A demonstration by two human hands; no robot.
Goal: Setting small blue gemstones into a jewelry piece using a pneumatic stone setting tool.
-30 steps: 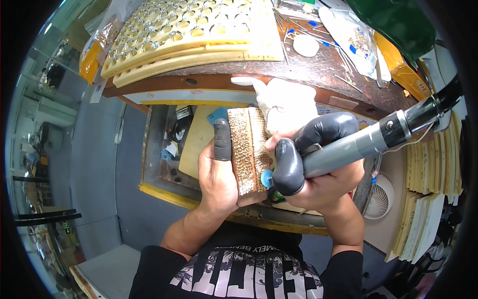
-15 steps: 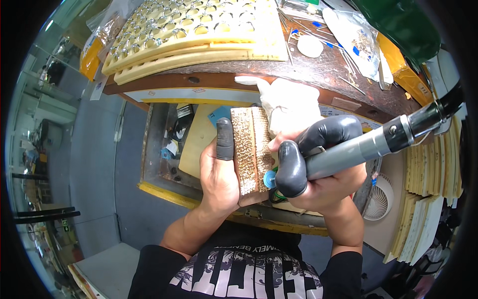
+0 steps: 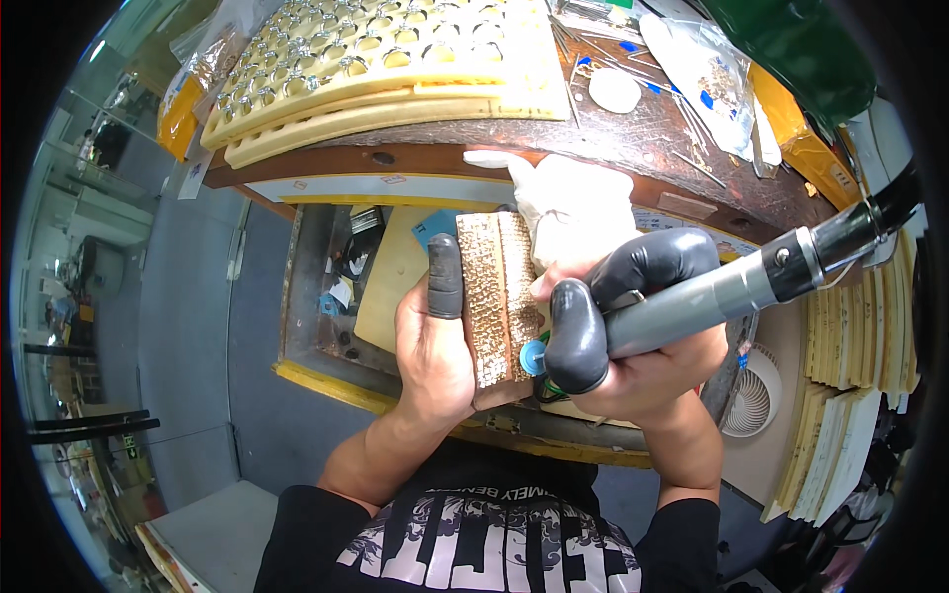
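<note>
Counter [image 3: 474,136] ahead. Right hand [image 3: 652,371] curled round handpiece [image 3: 697,301]. Left hand [image 3: 433,353] clasps block [image 3: 489,301] from its left side, near counter's front edge. Blue disc [image 3: 531,357] at block's lower right, contact unclear; slack left grip or heavy right push could make it skid, scoring block.

Over one second | ring tray [image 3: 534,59], block [image 3: 484,306] | slightly farther right in view

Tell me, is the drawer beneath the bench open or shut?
Open: the drawer juts out from under the bench, with its inside showing.
</note>
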